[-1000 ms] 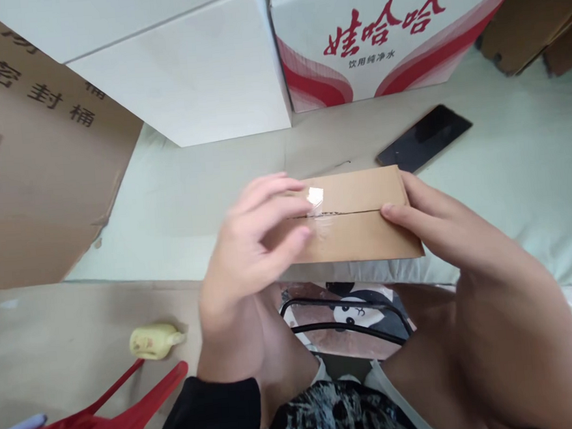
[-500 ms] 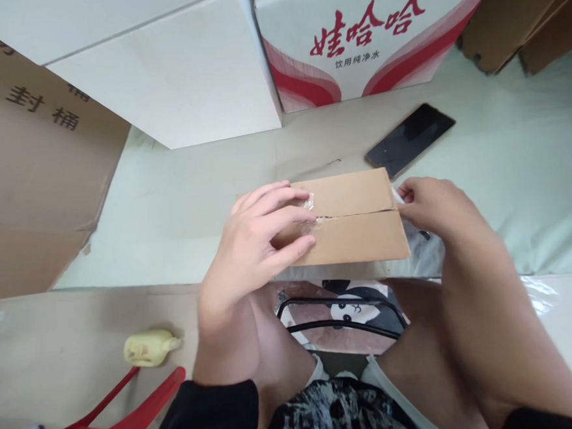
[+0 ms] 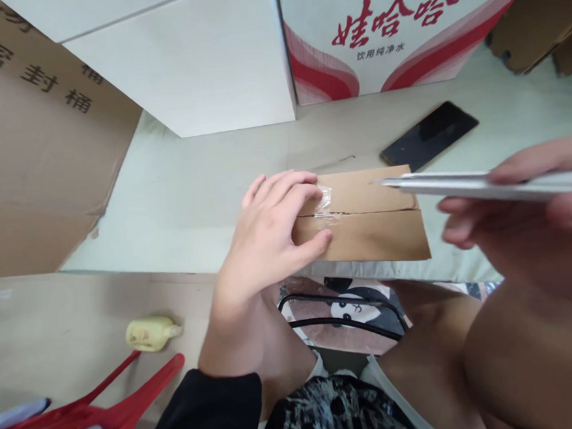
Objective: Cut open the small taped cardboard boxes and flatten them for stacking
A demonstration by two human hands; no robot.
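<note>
A small cardboard box (image 3: pixel 376 241) is lying at the near edge of the cloth-covered bench (image 3: pixel 206 187), its seam running left to right and clear tape (image 3: pixel 325 202) crossing it. The left hand (image 3: pixel 267 232) is resting over the box's left end, its fingers standing apart, thumb toward the near side. To the right, the right hand (image 3: pixel 523 243) is holding a thin white object (image 3: pixel 460 184), its fingers clamped on it; the narrow tip is pointing left above the box, and blur is hiding what the object is. For good handling, the left hand is best pressing evenly and keeping its fingers clear of that tip, the right hand guiding it slowly along the seam's line. Farther off, a phone (image 3: pixel 431 129) is lying beyond the box's right end, while a white box (image 3: pixel 207 69) and a red-and-white box (image 3: pixel 379 74) are standing at the far side.
</note>
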